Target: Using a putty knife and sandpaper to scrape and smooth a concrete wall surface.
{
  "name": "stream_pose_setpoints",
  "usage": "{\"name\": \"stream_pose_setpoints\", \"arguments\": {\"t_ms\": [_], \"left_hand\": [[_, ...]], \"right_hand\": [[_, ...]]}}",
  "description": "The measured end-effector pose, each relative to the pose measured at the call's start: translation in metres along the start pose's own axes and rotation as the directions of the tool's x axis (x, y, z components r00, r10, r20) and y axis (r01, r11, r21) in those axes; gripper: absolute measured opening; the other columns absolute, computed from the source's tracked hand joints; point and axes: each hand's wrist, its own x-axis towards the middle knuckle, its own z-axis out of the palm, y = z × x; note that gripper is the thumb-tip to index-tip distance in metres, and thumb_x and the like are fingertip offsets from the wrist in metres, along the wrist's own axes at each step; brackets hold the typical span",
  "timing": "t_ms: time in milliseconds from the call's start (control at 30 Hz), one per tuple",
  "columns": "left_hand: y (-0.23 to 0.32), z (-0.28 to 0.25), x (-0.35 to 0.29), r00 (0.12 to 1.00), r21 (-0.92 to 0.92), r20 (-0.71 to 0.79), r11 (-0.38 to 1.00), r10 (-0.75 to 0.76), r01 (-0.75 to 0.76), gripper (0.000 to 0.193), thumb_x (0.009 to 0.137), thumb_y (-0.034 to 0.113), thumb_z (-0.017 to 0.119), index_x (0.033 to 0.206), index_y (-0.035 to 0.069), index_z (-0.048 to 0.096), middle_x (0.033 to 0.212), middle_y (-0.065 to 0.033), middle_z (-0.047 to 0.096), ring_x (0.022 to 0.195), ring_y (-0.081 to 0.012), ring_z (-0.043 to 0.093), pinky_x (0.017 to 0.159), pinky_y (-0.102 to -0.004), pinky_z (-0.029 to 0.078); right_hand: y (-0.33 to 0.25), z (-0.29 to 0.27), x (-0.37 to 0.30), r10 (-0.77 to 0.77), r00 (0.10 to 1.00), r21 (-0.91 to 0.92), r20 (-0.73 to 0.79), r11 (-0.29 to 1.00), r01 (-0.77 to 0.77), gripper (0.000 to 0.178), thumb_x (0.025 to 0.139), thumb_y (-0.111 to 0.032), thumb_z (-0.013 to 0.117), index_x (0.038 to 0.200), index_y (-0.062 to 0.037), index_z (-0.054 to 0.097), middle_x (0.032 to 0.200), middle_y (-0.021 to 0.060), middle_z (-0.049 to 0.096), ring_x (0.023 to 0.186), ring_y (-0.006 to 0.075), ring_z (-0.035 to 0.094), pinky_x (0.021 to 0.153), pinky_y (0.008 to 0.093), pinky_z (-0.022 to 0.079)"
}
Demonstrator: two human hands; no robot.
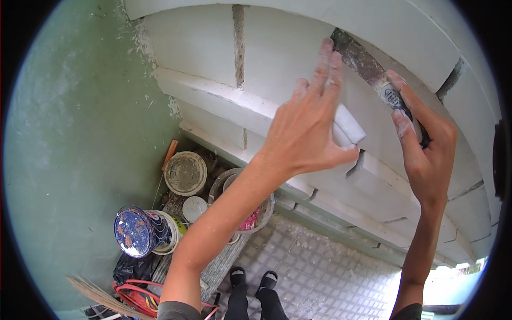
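Note:
My right hand (429, 146) grips a putty knife (362, 57) by its dark handle, thumb and fingers along its sides. Its stained metal blade lies against the white panelled wall (288, 58), with its end at a dark gap under the curved upper band. My left hand (304, 128) has its fingers stretched out, two fingertips beside the blade's end and the thumb spread aside. From behind the left palm a white angular piece (349, 125) sticks out; whether the hand holds it or it belongs to the wall, I cannot tell.
Below left, a weathered plank (218, 266) carries a round container (185, 173), a blue-topped paint bucket (133, 232) and a basin (266, 210). Red hose (130, 290) and broom bristles (96, 296) lie nearby. A green wall (80, 149) stands left; my sandalled feet (266, 280) are on tiles.

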Motion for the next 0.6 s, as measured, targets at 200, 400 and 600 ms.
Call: {"name": "stream_pose_setpoints", "arguments": {"t_ms": [200, 400, 600], "left_hand": [[0.014, 0.009, 0.015, 0.995, 0.001, 0.068, 0.998, -0.07, 0.07, 0.125, 0.058, 0.041, 0.075, 0.16, -0.007, 0.02, 0.168, -0.0304, 0.016, 0.107, -0.0486, 0.061, 0.09, -0.0474, 0.056], [0.003, -0.002, 0.017, 0.999, 0.068, 0.007, 0.997, -0.046, 0.045, 0.114, 0.059, 0.036, 0.074, 0.153, -0.012, 0.032, 0.166, -0.0291, 0.023, 0.092, -0.0444, 0.061, 0.075, -0.0476, 0.059], [-0.016, -0.02, 0.021, 0.978, 0.139, 0.091, 0.975, -0.187, 0.174, 0.115, 0.064, 0.039, 0.074, 0.158, -0.008, 0.026, 0.168, -0.0265, 0.022, 0.112, -0.0479, 0.062, 0.096, -0.047, 0.054]], "right_hand": [[0.011, -0.003, 0.004, -0.025, 1.0, -0.066, -0.001, 0.998, 0.025, 0.044, 0.088, -0.001, 0.061, 0.131, -0.0028, 0.07, 0.11, 0.0197, 0.076, 0.087, 0.0238, 0.069, 0.085, 0.033, 0.051], [0.004, 0.008, 0.011, 0.065, 0.997, -0.06, 0.037, 0.996, -0.063, 0.043, 0.091, -0.003, 0.06, 0.132, 0.0006, 0.068, 0.119, 0.0187, 0.075, 0.106, 0.0241, 0.072, 0.097, 0.0339, 0.051], [0.01, 0.041, 0.031, -0.024, 1.0, -0.111, -0.005, 0.994, 0.023, 0.043, 0.09, -0.004, 0.061, 0.133, -0.0004, 0.067, 0.118, 0.0222, 0.074, 0.104, 0.0241, 0.073, 0.095, 0.0318, 0.051]]}}
